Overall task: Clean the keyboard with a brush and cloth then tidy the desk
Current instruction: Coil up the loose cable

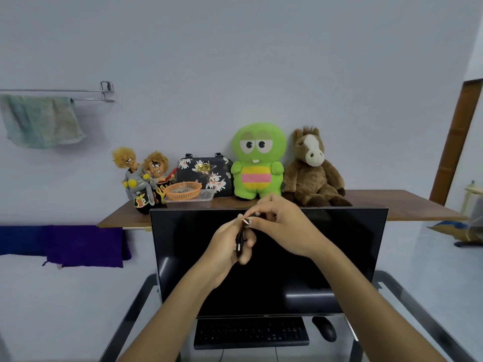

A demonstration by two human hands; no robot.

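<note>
Both hands are raised in front of the dark monitor. My left hand grips a small bundle of black cable with a pale plug end showing. My right hand pinches the top of the same cable just above the left hand. The black keyboard lies on the glass desk below the monitor, with a black mouse to its right. No brush is in view. A pale green cloth hangs on a wall rail at the far left.
Behind the monitor a wooden shelf carries two cartoon dolls, an orange basket on a clear tub, a floral bag, a green plush and a brown horse plush. A purple cloth hangs at left.
</note>
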